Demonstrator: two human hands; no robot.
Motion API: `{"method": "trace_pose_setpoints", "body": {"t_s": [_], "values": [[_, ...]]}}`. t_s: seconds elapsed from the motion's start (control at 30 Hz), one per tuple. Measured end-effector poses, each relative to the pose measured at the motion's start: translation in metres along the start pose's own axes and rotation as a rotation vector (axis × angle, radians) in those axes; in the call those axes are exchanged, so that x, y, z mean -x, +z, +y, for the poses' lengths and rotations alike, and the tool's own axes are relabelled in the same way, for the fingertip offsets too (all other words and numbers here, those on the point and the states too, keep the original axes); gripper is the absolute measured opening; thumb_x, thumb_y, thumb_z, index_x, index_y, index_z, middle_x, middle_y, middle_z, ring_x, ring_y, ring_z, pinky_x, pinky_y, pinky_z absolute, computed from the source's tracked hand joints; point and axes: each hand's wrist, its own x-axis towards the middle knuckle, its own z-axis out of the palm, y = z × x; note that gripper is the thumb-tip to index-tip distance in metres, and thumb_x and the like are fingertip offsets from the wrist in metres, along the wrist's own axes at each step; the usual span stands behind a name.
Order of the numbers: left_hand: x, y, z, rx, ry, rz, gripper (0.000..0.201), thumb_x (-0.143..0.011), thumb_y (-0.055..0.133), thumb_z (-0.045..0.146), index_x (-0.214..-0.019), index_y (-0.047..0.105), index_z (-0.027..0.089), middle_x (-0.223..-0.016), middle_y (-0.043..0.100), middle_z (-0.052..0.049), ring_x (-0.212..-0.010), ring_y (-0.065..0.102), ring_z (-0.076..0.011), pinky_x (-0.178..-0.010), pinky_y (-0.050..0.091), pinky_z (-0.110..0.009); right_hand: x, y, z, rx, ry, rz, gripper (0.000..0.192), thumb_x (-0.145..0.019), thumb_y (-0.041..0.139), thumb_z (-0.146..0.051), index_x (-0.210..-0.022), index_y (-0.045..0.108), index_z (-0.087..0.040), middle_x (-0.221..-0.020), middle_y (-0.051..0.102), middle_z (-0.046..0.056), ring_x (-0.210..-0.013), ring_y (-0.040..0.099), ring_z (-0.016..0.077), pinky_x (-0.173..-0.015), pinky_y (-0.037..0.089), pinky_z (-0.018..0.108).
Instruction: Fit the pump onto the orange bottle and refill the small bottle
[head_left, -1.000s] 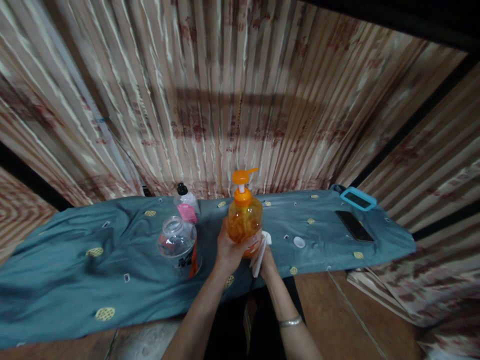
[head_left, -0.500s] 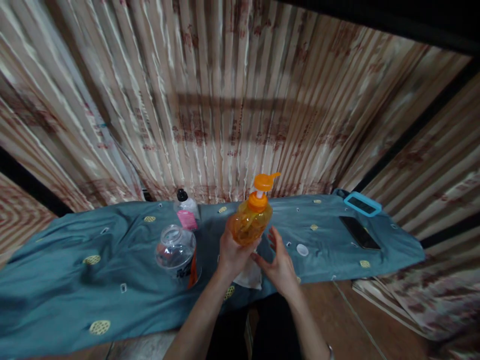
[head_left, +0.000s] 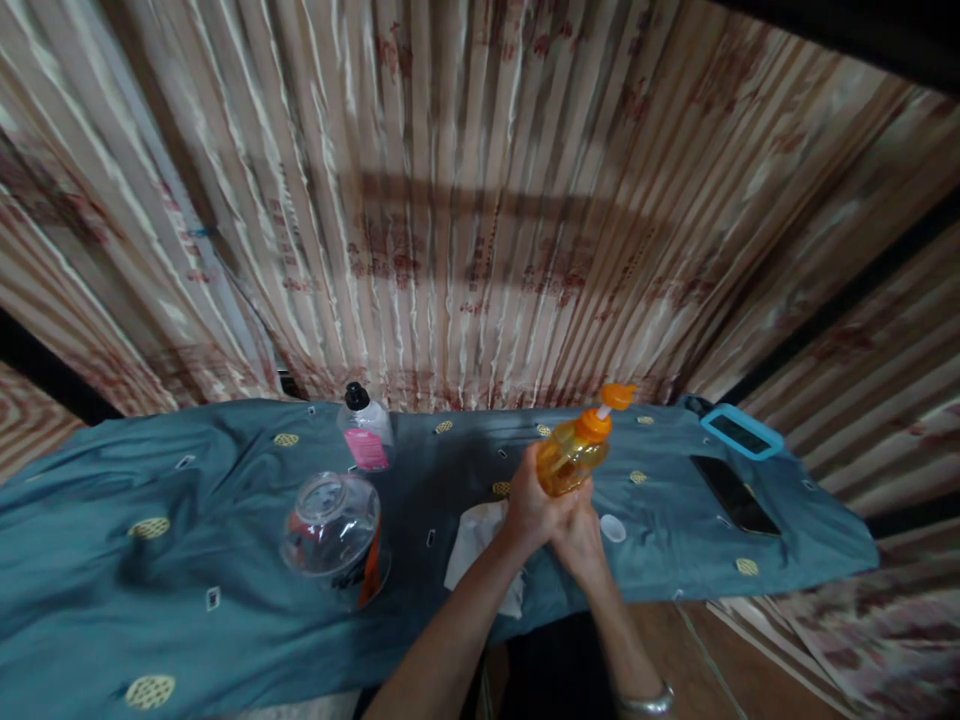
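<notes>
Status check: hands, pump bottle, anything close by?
Left hand and right hand both grip the orange pump bottle, tilted right, off the cloth. White tissue beside them; small white cap near.

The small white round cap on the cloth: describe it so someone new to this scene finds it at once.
Start at the teal cloth spread below the striped curtain. Go right past the two hands holding the tilted orange pump bottle. The white cap lies flat just right of them, short of the black phone; it is plain white, unlike the cloth's yellow dots.
</notes>
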Motion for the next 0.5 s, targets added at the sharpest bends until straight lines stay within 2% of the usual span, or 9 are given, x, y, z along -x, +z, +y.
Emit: {"method": "trace_pose_setpoints", "body": {"t_s": [0.07, 0.13, 0.2, 0.27, 0.37, 0.5], "values": [[-0.009, 0.008, -0.009, -0.041, 0.008, -0.045, 0.073, -0.063, 0.08, 0.009, -0.13, 0.054, 0.021, -0.126, 0.073, -0.008, -0.121, 0.07, -0.0289, -0.111, 0.055, -0.046, -0.013, -0.003, 0.015, 0.028, 0.023, -0.01, 0.071, -0.089, 0.065, -0.047, -0.147, 0.038, -0.019, -0.12, 0.066, 0.011, -0.1, 0.068, 0.0239, -0.088, 0.058, 0.046], [-0.017, 0.016, -0.017, -0.06, 0.013, -0.071, 0.081, -0.066, 0.081, 0.011, -0.14, 0.049, 0.018, -0.141, 0.066, -0.015, -0.134, 0.063, -0.0323, -0.12, 0.048, -0.05, -0.028, -0.006, 0.027, 0.068, 0.077, -0.031, 0.066, -0.086, 0.073, -0.043, -0.141, 0.046, -0.019, -0.119, 0.065, 0.009, -0.098, 0.067, 0.0221, -0.085, 0.058, 0.043], [-0.019, 0.022, -0.024, -0.098, -0.008, -0.09, 0.095, -0.067, 0.081, 0.012, -0.151, 0.038, 0.012, -0.159, 0.05, -0.023, -0.15, 0.049, -0.036, -0.129, 0.037, -0.052, -0.043, -0.007, 0.036, 0.115, 0.154, -0.004, 0.065, -0.085, 0.077, -0.041, -0.139, 0.048, -0.019, -0.113, 0.066, 0.006, -0.093, 0.067, 0.0203, -0.083, 0.058, 0.041], [-0.012, 0.022, -0.03, -0.128, -0.02, -0.105, 0.098, -0.072, 0.077, 0.012, -0.158, 0.03, 0.013, -0.168, 0.036, -0.023, -0.158, 0.037, -0.0357, -0.133, 0.031, -0.053, -0.059, -0.009, 0.041, 0.157, 0.224, 0.067, 0.064, -0.087, 0.076, -0.044, -0.139, 0.049, -0.019, -0.107, 0.066, 0.005, -0.09, 0.066, 0.0196, -0.083, 0.058, 0.042], [0.016, 0.006, -0.039, -0.183, 0.077, -0.164, 0.099, -0.076, 0.074, 0.009, -0.162, 0.026, 0.02, -0.174, 0.028, -0.017, -0.163, 0.025, -0.0332, -0.134, 0.027, -0.054, -0.082, -0.012, 0.048, 0.187, 0.261, 0.162, 0.063, -0.087, 0.076, -0.049, -0.137, 0.051, -0.019, -0.106, 0.066, 0.004, -0.09, 0.066, 0.0193, -0.084, 0.058, 0.042], [0.07, -0.039, -0.047, -0.35, 0.194, -0.185, 0.086, -0.089, 0.064, 0.01, -0.163, 0.027, 0.032, -0.174, 0.028, -0.011, -0.163, 0.028, -0.0298, -0.13, 0.035, -0.057, -0.111, -0.014, 0.062, 0.165, 0.212, 0.219, 0.049, -0.092, 0.069, -0.05, -0.129, 0.058, -0.02, -0.105, 0.067, 0.004, -0.085, 0.065, 0.0169, -0.08, 0.058, 0.039]]}}
